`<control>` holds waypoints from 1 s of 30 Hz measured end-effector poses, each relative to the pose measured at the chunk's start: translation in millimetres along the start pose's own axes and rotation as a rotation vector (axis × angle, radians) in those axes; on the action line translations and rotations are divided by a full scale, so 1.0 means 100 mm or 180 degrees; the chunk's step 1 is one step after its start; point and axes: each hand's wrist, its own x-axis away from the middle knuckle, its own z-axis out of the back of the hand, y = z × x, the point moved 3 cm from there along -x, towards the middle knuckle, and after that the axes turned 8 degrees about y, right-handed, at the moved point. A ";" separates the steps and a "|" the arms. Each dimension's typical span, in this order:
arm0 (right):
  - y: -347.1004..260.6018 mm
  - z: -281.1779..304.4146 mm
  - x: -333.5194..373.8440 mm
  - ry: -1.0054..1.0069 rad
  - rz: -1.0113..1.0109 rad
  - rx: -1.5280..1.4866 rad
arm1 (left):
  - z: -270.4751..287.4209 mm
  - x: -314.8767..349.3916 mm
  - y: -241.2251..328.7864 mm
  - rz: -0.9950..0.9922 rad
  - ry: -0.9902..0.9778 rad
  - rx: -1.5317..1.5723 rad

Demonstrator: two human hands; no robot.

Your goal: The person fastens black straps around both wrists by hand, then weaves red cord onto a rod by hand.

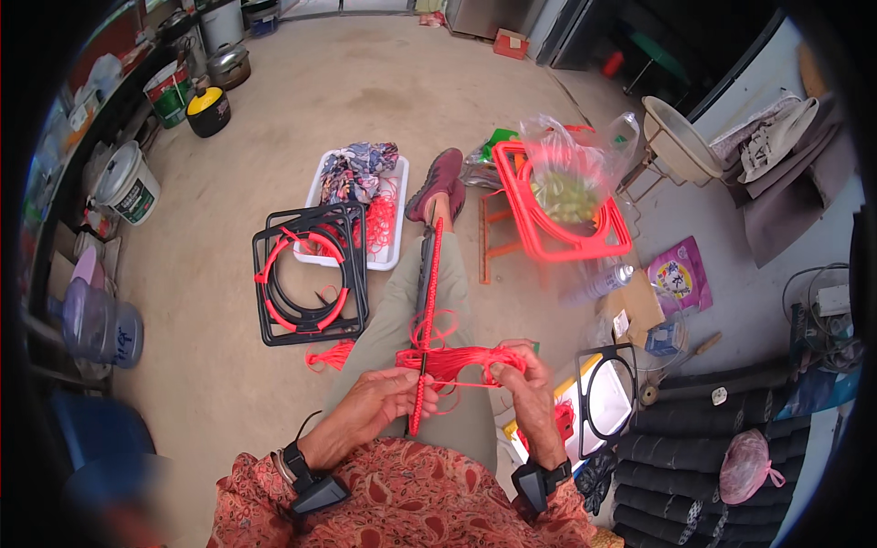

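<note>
A narrow black bar wrapped along its length in red cord stands over my lap, pointing away from me. It may be a frame seen edge-on. My left hand pinches it near its lower end with thumb and fingers. To the right, my right hand is closed round the end of a hank of red cord. One strand runs taut from that hand to the bar beside my left fingertips. Loose red loops hang around the bar.
A black frame with a red-wrapped ring leans against a white tray holding cloth and red cord. Right of my leg, a red frame lies on a stool under a plastic bag. Another black frame stands by a white box.
</note>
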 end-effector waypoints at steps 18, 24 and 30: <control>-0.55 0.22 -0.14 -0.0331 -0.0695 -0.4062 | -0.05 -0.13 -0.24 0.0238 -0.0630 0.1121; -0.65 0.57 0.19 -0.0805 -0.0941 -0.1852 | -0.02 -0.14 -0.22 0.0326 -0.0839 0.1216; -0.19 0.42 0.50 -0.1119 -0.1340 0.1441 | -0.05 -0.17 -0.26 0.0333 -0.0899 0.1126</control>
